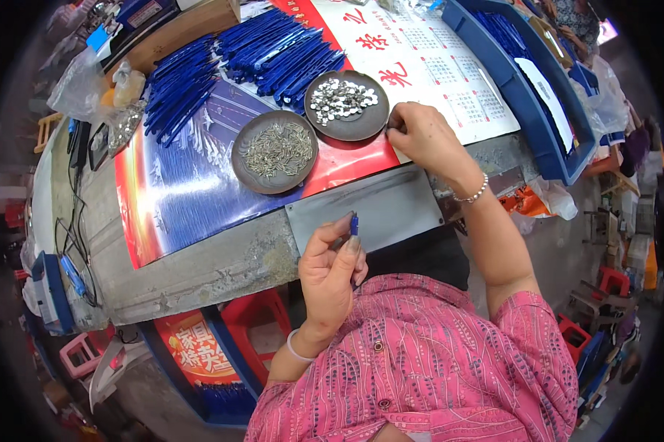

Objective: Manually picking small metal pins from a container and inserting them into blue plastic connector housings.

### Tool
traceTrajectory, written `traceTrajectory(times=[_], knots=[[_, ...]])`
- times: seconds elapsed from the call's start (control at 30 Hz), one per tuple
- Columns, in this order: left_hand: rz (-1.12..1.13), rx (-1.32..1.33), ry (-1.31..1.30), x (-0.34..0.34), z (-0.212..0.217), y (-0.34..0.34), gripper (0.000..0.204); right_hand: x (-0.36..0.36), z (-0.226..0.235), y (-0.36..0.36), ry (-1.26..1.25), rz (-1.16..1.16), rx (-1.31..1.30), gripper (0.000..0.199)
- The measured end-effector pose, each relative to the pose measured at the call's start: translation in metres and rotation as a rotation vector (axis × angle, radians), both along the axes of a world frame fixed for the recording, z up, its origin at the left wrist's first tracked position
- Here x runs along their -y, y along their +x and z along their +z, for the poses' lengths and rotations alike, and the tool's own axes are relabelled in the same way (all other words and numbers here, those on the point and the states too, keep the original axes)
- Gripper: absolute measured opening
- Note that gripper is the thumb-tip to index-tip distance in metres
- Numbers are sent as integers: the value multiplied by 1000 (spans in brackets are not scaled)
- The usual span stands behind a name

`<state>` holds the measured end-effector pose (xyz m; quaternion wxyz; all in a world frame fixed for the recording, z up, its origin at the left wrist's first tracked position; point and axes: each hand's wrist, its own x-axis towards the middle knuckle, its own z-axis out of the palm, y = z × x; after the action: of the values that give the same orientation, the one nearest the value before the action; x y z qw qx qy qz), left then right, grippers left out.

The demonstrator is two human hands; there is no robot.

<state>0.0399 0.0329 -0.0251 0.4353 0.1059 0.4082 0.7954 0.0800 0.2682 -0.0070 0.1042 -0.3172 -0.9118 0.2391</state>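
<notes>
My left hand (330,269) is closed around a slim blue pen-like stick (355,224); only its upper end shows above the thumb, and the rest is hidden by my fingers. My right hand (425,138) is at the right rim of a dark round dish (336,133) of small shiny silver pieces (341,100). Its fingers are curled together, and whatever they hold, if anything, is hidden. Left of that dish and touching or nearly touching it, a second dark dish (268,185) holds many tiny metal tube-like parts (279,149).
Piles of slim blue sticks (277,51) lie behind the dishes on printed poster sheets (199,214). A blue crate (560,158) stands at the right edge. A grey plate (380,214) lies at the front edge. Cables (78,228) and plastic bags (81,85) are on the left.
</notes>
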Motion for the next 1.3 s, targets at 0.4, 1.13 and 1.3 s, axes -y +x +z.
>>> traceTrajectory(times=[0.4, 1.13, 1.3], knots=[[-12, -3, -22, -3, 1, 0, 25, -19, 13, 10, 263, 466, 208, 5], [-21, 34, -48, -4, 5, -2, 25, -75, 7, -50, -92, 421, -170, 13], [-26, 67, -41, -4, 6, -3, 26, -60, 26, -22, 13, 368, -211, 9]])
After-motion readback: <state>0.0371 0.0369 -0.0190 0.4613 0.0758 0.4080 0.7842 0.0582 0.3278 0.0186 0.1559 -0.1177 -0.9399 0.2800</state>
